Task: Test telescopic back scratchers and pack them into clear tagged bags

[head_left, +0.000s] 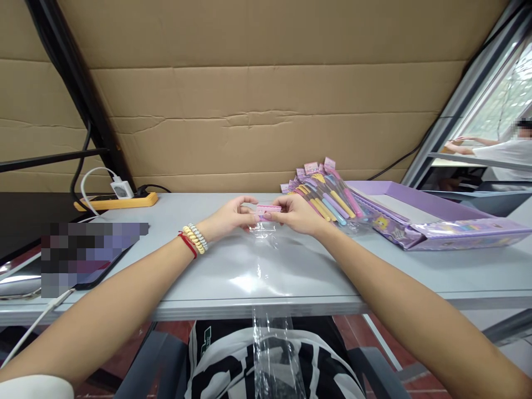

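My left hand and my right hand meet over the middle of the grey table. Both pinch a small pink header card at the top of a clear plastic bag. The bag lies flat towards me and hangs over the table's front edge onto my lap. A bead bracelet and a red cord sit on my left wrist. Just right of my right hand lies a fanned pile of packaged pastel pens.
A purple cardboard box lies open at the right. A yellow power strip with a white charger sits at the back left, a tablet near the left edge. Cardboard panels form the back wall. Another person sits far right.
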Tool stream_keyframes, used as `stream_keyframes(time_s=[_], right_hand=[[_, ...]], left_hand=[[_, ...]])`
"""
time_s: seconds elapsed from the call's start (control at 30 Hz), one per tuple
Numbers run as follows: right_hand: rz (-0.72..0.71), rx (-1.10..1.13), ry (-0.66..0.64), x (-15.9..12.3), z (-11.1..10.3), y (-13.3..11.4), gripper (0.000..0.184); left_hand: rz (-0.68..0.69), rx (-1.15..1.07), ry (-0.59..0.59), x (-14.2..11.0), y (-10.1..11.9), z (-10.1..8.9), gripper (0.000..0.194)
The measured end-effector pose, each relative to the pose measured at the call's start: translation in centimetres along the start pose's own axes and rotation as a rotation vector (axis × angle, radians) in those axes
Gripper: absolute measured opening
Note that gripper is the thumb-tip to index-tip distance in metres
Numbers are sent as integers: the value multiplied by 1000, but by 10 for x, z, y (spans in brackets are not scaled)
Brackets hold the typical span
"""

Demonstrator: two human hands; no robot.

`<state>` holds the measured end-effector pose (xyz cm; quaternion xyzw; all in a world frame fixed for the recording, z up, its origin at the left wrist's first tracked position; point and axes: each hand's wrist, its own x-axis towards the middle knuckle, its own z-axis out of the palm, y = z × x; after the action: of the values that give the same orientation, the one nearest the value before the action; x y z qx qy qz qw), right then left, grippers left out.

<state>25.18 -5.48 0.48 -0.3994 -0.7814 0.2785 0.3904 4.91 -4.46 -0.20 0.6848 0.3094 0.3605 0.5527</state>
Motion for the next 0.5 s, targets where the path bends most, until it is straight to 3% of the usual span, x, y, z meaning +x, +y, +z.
stream_keyframes(time_s=[0.13, 0.33, 0.5], right_hand=[[-65, 2, 0, 0, 1, 2, 32], [-84, 49, -132, -1, 2, 5, 20], [-70, 18, -33, 0, 4, 8, 25]], left_hand=[[-1, 105, -63, -1, -2, 1, 58], [-48, 202, -143, -3, 1, 6, 70], [-31, 243, -121, -4, 1, 8, 69]])
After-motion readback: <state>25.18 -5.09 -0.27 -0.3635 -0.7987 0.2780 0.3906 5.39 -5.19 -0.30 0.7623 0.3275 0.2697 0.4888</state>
